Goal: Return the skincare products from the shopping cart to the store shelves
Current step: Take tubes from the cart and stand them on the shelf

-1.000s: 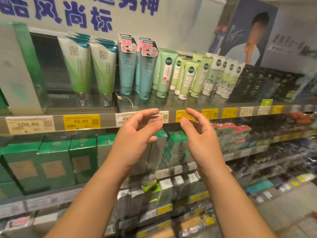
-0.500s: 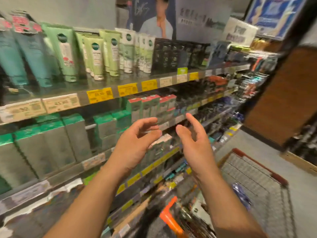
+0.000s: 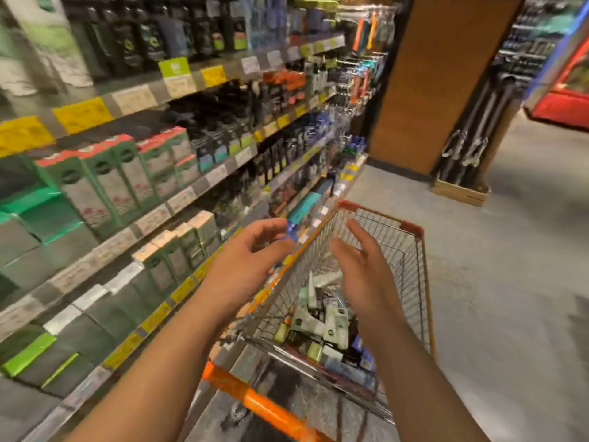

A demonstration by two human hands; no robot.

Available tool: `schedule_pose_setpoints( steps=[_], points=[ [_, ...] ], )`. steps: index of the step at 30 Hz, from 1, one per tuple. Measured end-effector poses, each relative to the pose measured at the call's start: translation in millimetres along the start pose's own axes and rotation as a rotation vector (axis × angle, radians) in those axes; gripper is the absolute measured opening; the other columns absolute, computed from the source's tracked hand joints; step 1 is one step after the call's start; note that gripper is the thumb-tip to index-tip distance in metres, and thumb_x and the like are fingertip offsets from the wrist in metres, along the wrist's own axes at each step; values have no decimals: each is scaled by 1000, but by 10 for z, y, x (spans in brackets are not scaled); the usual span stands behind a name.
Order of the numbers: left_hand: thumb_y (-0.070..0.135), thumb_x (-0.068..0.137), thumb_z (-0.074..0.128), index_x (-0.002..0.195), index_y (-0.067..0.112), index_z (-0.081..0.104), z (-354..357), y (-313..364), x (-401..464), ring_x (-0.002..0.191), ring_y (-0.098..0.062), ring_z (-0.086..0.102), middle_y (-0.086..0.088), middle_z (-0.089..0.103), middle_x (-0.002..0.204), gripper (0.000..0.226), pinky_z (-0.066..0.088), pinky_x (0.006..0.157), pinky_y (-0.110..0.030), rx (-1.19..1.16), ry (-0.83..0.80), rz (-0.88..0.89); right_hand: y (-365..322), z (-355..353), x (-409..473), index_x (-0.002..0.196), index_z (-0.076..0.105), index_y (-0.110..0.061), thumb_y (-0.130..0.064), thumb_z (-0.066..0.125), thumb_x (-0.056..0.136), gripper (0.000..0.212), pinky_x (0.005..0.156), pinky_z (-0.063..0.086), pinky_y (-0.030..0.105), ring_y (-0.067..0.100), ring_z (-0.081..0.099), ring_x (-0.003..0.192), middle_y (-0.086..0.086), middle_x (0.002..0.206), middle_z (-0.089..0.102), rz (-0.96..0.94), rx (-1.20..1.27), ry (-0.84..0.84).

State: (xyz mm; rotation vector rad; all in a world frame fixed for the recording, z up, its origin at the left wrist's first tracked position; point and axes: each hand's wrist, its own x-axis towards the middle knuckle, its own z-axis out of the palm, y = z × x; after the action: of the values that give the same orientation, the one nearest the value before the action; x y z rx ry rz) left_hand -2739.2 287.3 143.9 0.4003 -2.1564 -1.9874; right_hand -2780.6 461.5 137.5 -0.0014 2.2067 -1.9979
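- Left hand [image 3: 245,266]: raised over the cart's left rim, fingers loosely spread, holding nothing.
- Right hand [image 3: 363,272]: raised above the basket, palm facing left, fingers relaxed, empty.
- Shopping cart [image 3: 411,260]: wire basket, orange handle [image 3: 255,400] nearest the camera; stands just beside the shelves.
- Skincare products [image 3: 318,317]: tubes and small boxes heaped at the basket bottom, below both hands; blurred.
- Store shelves [image 3: 178,202]: on the left, tiered, stocked with green boxes [image 3: 92,183] and dark bottles [image 3: 134,43]; yellow price tags [image 3: 83,114] along the edges.

Bare forearms, hands [image 3: 360,272] (no sleeves showing).
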Motion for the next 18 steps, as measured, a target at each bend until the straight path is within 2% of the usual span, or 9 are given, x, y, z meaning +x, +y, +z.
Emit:
schedule_pose_setpoints(
  steps=[2, 6, 10, 12, 13, 16, 18],
  points=[
    [24, 93, 71, 118, 35, 69, 125, -92, 62, 100, -9, 69, 12, 74, 113, 27, 55, 85, -38, 25, -35, -21, 119, -143, 50, 142, 47, -56, -49, 62, 99, 46, 88, 45, 32, 6, 55, 116, -14, 130, 55, 49, -4, 50],
    [35, 94, 71, 117, 45, 68, 236, -240, 228, 107, -14, 70, 19, 72, 116, 25, 54, 88, -39, 32, -101, -79, 299, -261, 147, 142, 50, -55, -48, 62, 99, 46, 69, 41, 20, -9, 51, 99, -17, 128, 52, 111, -36, 105],
    [49, 79, 72, 114, 44, 71, 301, -402, 478, 106, -12, 69, 14, 71, 115, 36, 54, 85, -37, -30, -136, -136, 464, -265, 293, 140, 51, -55, -47, 60, 100, 42, 64, 40, 20, -9, 53, 88, -14, 124, 53, 186, -101, 150],
    [41, 85, 76, 119, 38, 70, 350, -497, 622, 107, -12, 67, 11, 71, 116, 35, 52, 84, -35, -45, -183, -168, 535, -262, 369, 135, 51, -59, -47, 60, 99, 38, 57, 40, 23, -6, 58, 75, -15, 116, 57, 220, -132, 185],
    [34, 92, 74, 124, 33, 69, 373, -540, 687, 106, -12, 67, 10, 70, 114, 33, 51, 83, -33, -55, -211, -174, 563, -260, 401, 132, 50, -60, -46, 60, 100, 37, 56, 41, 24, -7, 62, 75, -20, 111, 57, 230, -134, 203],
    [16, 103, 58, 131, 19, 66, 370, -684, 885, 96, -10, 68, 6, 69, 105, 29, 52, 75, -24, -131, -270, -194, 622, -218, 501, 131, 49, -60, -44, 61, 101, 37, 64, 45, 22, -12, 58, 76, -36, 102, 50, 240, -149, 236],
    [24, 101, 63, 122, 35, 70, 348, -801, 1007, 99, -10, 69, 14, 72, 104, 25, 54, 79, -27, -92, -292, -218, 678, -175, 584, 128, 49, -62, -44, 61, 100, 35, 66, 43, 22, -10, 55, 81, -34, 98, 54, 263, -148, 252]
  ],
)
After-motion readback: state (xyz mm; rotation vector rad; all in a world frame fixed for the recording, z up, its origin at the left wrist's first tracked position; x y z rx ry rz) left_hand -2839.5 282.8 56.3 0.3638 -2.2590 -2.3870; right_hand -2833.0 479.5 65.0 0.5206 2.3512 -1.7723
